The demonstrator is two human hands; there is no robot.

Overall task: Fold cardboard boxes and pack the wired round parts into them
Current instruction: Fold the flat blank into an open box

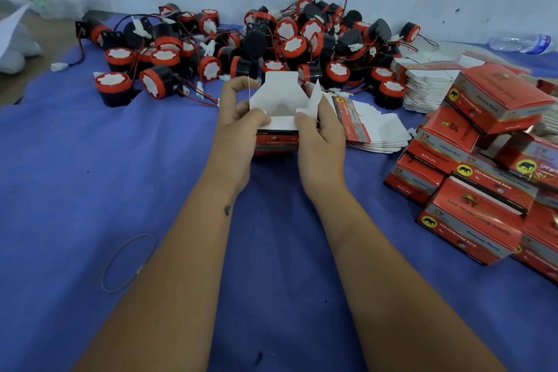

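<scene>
You are folding one small red printed cardboard box with a white inside (276, 118), holding it up just above the blue cloth-covered tabletop (90, 190) with its open end facing you. This looks like the closing of one end: the wide white flap is standing upright at the far side, a narrow side flap is sticking up on the right, and your thumbs are pressing the near flap inward.

Your left hand (238, 130) is gripping the box's left side, fingers curled around it and the thumb bent over the near flap. Your right hand (320, 133) is gripping the right side in the same way, thumb on the flap, fingers behind the box and the side flap.

No part is inside the box as far as can be seen. The next move probably calls for tucking the side flaps in, then bringing the tall flap down and seating its tab, without crushing the thin card.

The heap of round black-and-red wired parts with white faces (271, 48) is lying just beyond the box. Right of the box are lying flat unfolded box blanks (374, 127), and further right a pile of finished red boxes (483, 178).
</scene>
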